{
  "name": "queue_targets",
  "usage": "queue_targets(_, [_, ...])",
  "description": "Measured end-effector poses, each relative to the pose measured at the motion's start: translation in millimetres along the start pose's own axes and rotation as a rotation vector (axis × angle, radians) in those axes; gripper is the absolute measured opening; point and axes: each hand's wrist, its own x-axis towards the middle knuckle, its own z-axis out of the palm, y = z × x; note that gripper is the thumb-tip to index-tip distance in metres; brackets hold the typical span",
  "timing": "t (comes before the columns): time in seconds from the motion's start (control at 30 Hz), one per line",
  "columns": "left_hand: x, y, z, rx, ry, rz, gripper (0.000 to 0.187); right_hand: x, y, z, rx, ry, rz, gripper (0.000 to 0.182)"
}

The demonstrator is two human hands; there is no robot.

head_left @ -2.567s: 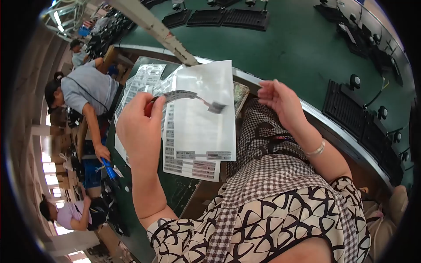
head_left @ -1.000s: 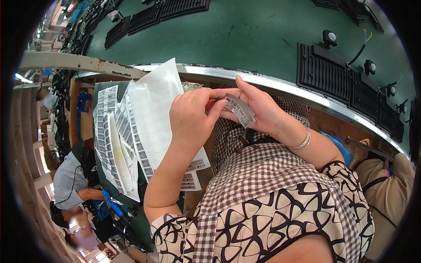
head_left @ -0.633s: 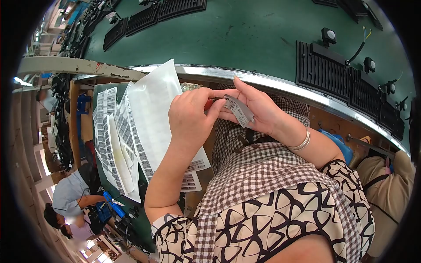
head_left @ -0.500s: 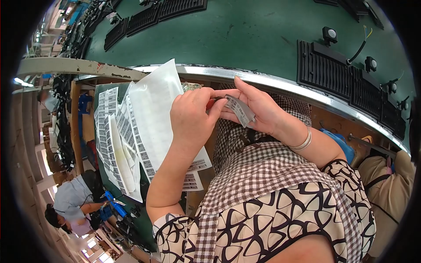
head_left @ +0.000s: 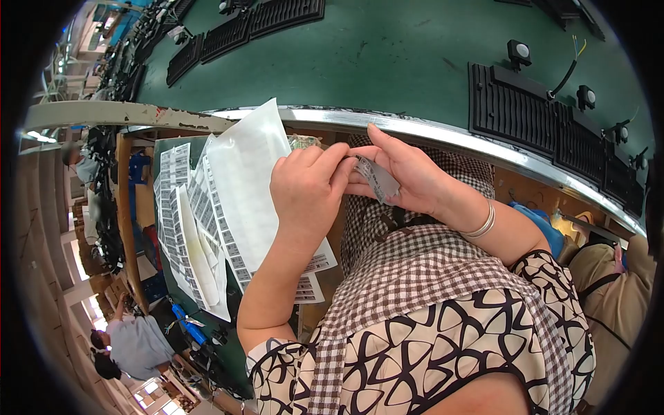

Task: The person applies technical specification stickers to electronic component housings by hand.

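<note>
Back upward, my left hand (head_left: 306, 181) has its thumb and fingertips pinched at the upper end of a small silvery label strip (head_left: 382, 181) with dark print. My right hand (head_left: 415, 176) faces palm up beside it, thumb raised and fingers curled behind the strip, which it supports against the palm. The fingertips of both hands meet at the strip's upper end and partly hide it. Sheets of printed labels (head_left: 178, 228) and a large whitish sheet (head_left: 245, 180) lie to the left of my left hand.
A green worktop (head_left: 387, 62) with a metal edge (head_left: 332, 115) runs beyond my hands. Black ribbed units (head_left: 512, 100) with sensors and wires stand at right, more (head_left: 228, 33) at upper left. A painted metal bar (head_left: 124, 115) crosses at left. One person (head_left: 142, 346) is at lower left, another (head_left: 612, 283) at right.
The label strip has turned and curled, so its printed face shows less. My hands have barely shifted. The person at lower left has changed posture.
</note>
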Motion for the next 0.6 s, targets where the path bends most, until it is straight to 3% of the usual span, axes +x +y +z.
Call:
queue_targets(0.07, [-1, -4, -1, -0.099, -0.026, -0.066, 0.013, -1, -4, -2, 0.038, -0.090, 0.023, 0.066])
queue_targets(0.17, [-2, -8, -2, -0.436, 0.060, -0.312, 0.009, -17, -13, -5, -0.138, 0.083, -0.112, 0.065])
queue_targets(0.23, [-1, -11, -8, -0.452, 0.061, -0.373, 0.009, -35, -21, -19, -0.483, 0.221, -0.393, 0.056])
queue_targets(0.27, [0, -13, -11, -0.460, 0.066, -0.403, 0.009, -44, -23, -40, -0.671, 0.255, -0.632, 0.048])
queue_targets(0.3, [0, -14, -14, -0.450, 0.077, -0.408, 0.008, -58, -34, -41, -0.810, 0.383, -0.767, 0.037])
queue_targets(0.37, [-1, -19, -16, -0.426, 0.100, -0.421, 0.008, -86, -53, -64, -1.342, 0.656, -1.015, 0.032])
queue_targets(0.43, [-5, -24, -13, -0.406, 0.121, -0.388, 0.008, -111, -72, -86, -1.802, 0.928, -1.095, 0.037])
queue_targets(0.5, [-6, -30, -11, -0.332, 0.167, -0.353, 0.008, -124, -86, -100, -2.063, 1.156, -0.881, 0.047])
queue_targets(0.57, [-4, -31, -16, -0.339, 0.151, -0.376, 0.009, -119, -93, -117, -2.383, 1.220, -0.689, 0.057])
queue_targets(0.6, [-2, -32, -19, -0.333, 0.168, -0.346, 0.009, -114, -96, -115, -2.370, 1.212, -0.647, 0.059])
